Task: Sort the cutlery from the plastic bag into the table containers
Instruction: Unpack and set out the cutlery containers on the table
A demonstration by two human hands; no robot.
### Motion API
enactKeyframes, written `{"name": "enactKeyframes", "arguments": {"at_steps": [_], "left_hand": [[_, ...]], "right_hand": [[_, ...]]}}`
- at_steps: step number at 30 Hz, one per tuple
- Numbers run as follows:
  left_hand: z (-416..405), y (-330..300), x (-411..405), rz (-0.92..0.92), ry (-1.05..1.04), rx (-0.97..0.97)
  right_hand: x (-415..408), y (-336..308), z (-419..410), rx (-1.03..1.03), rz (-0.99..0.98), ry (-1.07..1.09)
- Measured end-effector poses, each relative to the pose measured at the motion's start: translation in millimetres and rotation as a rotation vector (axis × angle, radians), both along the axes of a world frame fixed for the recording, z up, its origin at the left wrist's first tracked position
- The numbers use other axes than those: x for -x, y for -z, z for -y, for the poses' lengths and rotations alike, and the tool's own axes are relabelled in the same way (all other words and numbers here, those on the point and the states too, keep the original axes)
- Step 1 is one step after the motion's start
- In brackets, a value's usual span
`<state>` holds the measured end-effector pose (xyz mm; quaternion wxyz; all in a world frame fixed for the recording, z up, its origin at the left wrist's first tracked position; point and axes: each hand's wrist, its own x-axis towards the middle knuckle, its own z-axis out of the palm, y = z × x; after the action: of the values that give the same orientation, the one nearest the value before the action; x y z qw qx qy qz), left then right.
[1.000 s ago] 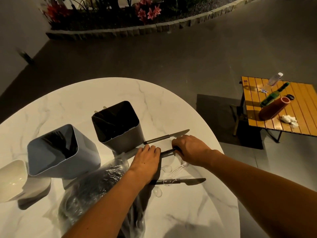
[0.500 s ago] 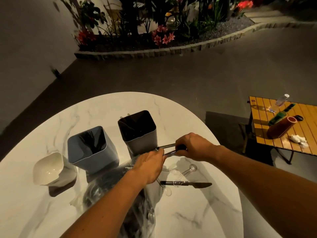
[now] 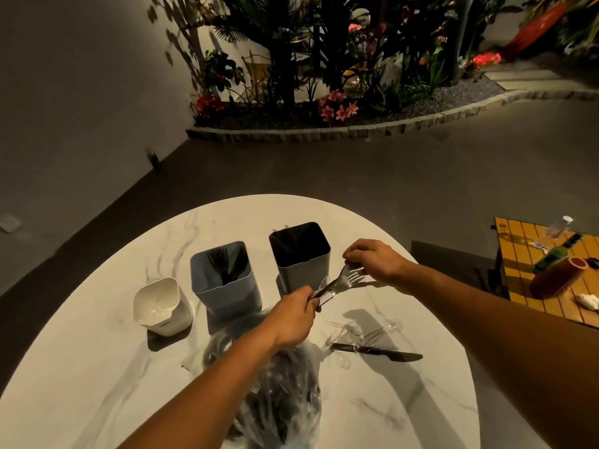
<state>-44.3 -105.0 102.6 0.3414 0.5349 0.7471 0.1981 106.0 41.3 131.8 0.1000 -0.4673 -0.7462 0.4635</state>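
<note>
A small bundle of cutlery (image 3: 337, 285) (clear forks, a dark handle) is held just in front of the grey container (image 3: 299, 254): handles gripped by the left hand (image 3: 296, 315), tines pinched by the right hand (image 3: 372, 260). Separation by type is judged in hand; next, one piece must be drawn free.

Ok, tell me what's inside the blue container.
The blue container holds dark cutlery standing upright; fork tines show near its rim. Its wall and the shadow inside hide the lower parts, so the count is unclear.
</note>
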Motion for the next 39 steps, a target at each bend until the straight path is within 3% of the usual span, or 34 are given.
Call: {"name": "enactKeyframes", "arguments": {"at_steps": [15, 19, 24, 30, 36, 39], "left_hand": [[69.3, -28.4, 43.7, 0.099, -0.061, -0.050], [84.9, -29.3, 54.2, 0.038, -0.056, -0.074], [99.4, -27.5, 57.4, -0.010, -0.079, -0.132], [106.8, -30.2, 64.0, 0.216, -0.239, -0.121], [119.6, -29.5, 69.5, 0.325, -0.259, -0.153], [124.5, -26.0, 69.2, 0.225, -0.202, -0.173]], "right_hand": [[41.0, -36.0, 59.8, 0.006, -0.033, -0.110], [51.1, -42.0, 74.5, 0.027, -0.058, -0.101], [67.3, -43.6, 90.2, 0.128, -0.166, 0.011], [77.5, -58.0, 108.3, 0.412, -0.409, 0.071], [82.3, -51.8, 126.1, 0.187, -0.318, 0.057], [85.6, -47.0, 132.7, 0.036, -0.223, 0.046]]}}
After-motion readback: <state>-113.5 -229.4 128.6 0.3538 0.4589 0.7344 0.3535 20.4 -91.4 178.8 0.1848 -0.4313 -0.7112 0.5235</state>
